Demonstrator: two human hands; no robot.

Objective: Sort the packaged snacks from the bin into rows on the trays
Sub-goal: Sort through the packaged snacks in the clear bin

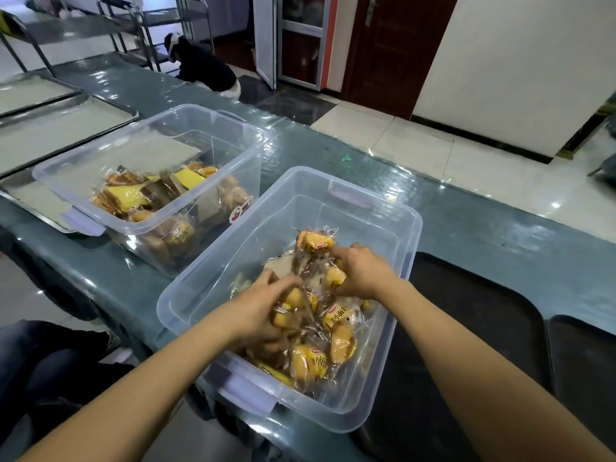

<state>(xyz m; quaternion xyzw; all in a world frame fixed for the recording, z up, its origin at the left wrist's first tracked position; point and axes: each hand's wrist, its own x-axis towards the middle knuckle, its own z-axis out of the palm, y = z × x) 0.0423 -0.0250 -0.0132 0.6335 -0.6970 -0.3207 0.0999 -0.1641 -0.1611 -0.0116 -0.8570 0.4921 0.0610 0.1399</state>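
Both hands were inside the clear bin (393,228). The left hand (263,315) and right hand (361,271) each gripped wrapped bread snacks (333,328); the dark tray (466,328) lay at three o'clock, nearer the right hand.

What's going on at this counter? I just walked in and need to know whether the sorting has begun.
A person has both hands in the near clear plastic bin of packaged small breads. The left hand grips wrapped breads, and the right hand grasps others in the pile. The dark trays to the right hold nothing yet in the part that shows. A second clear bin, also holding snacks, sits further along, partly on a metal tray. Nothing is laid out in rows yet.
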